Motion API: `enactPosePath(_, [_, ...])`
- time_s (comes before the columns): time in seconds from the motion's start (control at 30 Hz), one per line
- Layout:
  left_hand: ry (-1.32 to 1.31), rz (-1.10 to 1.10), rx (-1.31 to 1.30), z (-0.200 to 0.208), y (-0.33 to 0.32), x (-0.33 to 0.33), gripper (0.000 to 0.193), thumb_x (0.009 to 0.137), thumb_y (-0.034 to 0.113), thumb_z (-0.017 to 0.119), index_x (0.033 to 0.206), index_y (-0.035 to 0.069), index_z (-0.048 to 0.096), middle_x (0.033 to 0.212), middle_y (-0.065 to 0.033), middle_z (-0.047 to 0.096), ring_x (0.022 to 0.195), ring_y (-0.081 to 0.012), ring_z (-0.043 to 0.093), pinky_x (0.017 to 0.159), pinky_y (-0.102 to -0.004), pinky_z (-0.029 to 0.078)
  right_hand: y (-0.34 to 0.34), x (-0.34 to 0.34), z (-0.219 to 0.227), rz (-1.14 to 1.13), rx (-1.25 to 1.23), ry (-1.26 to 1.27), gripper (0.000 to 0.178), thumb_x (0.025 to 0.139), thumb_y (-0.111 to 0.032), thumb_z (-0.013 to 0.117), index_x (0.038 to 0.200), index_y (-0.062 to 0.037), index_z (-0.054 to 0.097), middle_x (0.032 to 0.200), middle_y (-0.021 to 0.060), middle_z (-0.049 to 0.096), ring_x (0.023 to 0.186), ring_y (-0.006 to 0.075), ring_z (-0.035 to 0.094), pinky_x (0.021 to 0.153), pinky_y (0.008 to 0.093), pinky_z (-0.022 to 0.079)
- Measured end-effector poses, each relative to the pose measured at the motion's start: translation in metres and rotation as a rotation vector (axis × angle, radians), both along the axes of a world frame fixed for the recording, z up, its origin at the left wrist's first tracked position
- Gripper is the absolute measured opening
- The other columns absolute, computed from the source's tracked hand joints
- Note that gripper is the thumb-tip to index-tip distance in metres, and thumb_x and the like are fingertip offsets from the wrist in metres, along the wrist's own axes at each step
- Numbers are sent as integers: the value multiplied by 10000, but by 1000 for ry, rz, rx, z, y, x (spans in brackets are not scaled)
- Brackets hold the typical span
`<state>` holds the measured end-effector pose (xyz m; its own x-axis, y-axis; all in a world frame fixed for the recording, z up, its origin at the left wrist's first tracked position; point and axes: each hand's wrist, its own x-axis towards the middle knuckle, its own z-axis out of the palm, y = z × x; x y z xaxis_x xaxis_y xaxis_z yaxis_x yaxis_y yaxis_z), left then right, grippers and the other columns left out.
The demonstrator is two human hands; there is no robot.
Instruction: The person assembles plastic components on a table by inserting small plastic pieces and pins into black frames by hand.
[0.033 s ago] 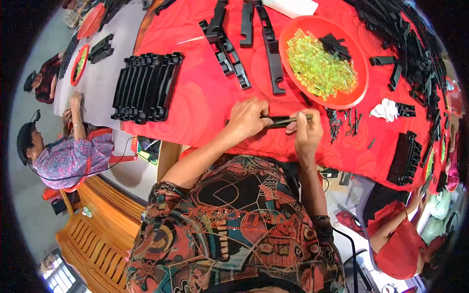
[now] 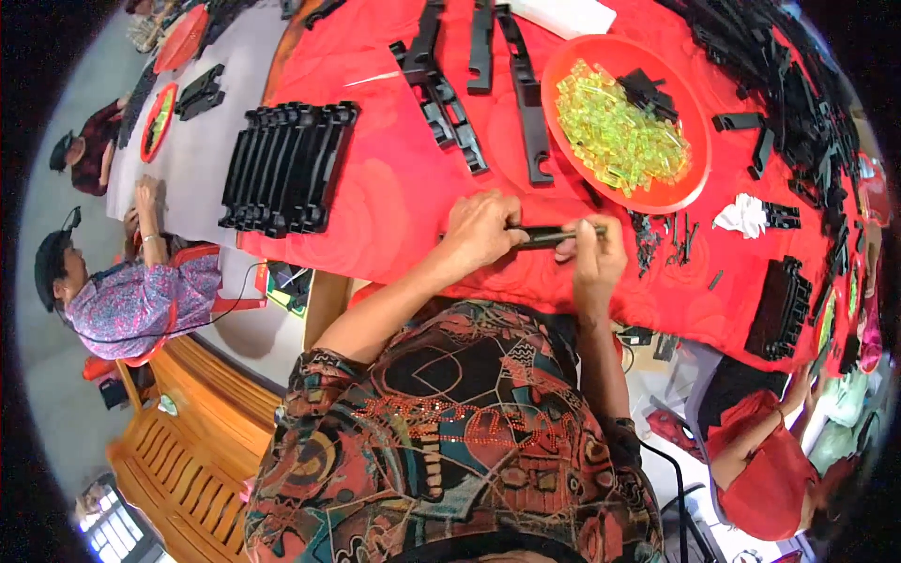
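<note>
The slim, dark plastic bar (image 2: 544,235) lies between the two bare hands, just in from the near edge of the red cloth-covered table (image 2: 375,206), around the middle of that edge. Its long axis runs crosswise, roughly parallel to the near edge, so the left hand (image 2: 483,230) is at its left end and the right hand (image 2: 596,258) at its right. Neither hand is nearer than the other, as both touch it. The left hand is curled closed and grips the bar from its left side; the right hand pinches the right end between thumb and fingers (whether a separate thin rod is also held there, I cannot tell).

Beyond the right hand, toward the table's far edge, sits a red oval plastic plate (image 2: 696,174). It holds a heap of small translucent yellow-green tubes (image 2: 615,131), with a cluster of small flat black pieces (image 2: 649,94) on the far right part of the heap. A smaller red oval dish (image 2: 147,150), also with yellow-green contents, stands on the pale neighbouring table past the red table's left edge.

Near the red table's left edge, long black plastic bars with notched ends (image 2: 289,169) lie side by side in a row. Small loose black bits (image 2: 646,239) lie just to the right of the right hand, and farther right, toward the right edge, is a crumpled white tissue (image 2: 741,216)
</note>
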<state>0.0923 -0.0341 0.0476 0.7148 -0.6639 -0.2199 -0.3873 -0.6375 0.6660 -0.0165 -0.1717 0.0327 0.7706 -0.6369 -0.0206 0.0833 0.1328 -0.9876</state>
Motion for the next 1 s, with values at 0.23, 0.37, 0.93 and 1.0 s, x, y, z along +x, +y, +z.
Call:
enactPosePath(0.23, [-366, -35, -179, -2, 15, -14, 337, 713, 286, 732, 875, 40, 569, 805, -137, 559, 797, -331, 555, 708, -434, 428, -21, -34, 7, -243, -56, -1, 139, 964, -137, 441, 881, -34, 485, 673, 59, 531, 459, 86, 462, 412, 216, 400])
enactPosePath(0.37, [-534, -118, -209, 1, 28, -24, 428, 670, 229, 753, 1002, 38, 562, 923, -119, 530, 886, -288, 510, 747, -417, 408, -46, -44, -17, -343, -31, 95, 187, 975, -180, 442, 850, -49, 487, 662, 21, 473, 470, 61, 401, 409, 203, 322])
enactPosePath(0.93, [-840, 226, -261, 19, 101, -9, 451, 672, 96, 733, 1087, 14, 578, 990, -121, 586, 859, -275, 543, 745, -388, 437, -47, -35, -38, -289, -481, 237, 182, 943, -158, 491, 840, -9, 507, 652, 20, 448, 599, 118, 416, 546, 265, 349])
enactPosePath(1.0, [-949, 359, -27, 21, 114, 5, 450, 681, 111, 728, 1093, 27, 569, 992, -111, 579, 880, -277, 529, 756, -393, 419, -46, -33, -37, -284, -595, 236, 185, 940, -161, 494, 844, -3, 505, 654, 44, 459, 599, 145, 429, 547, 290, 360])
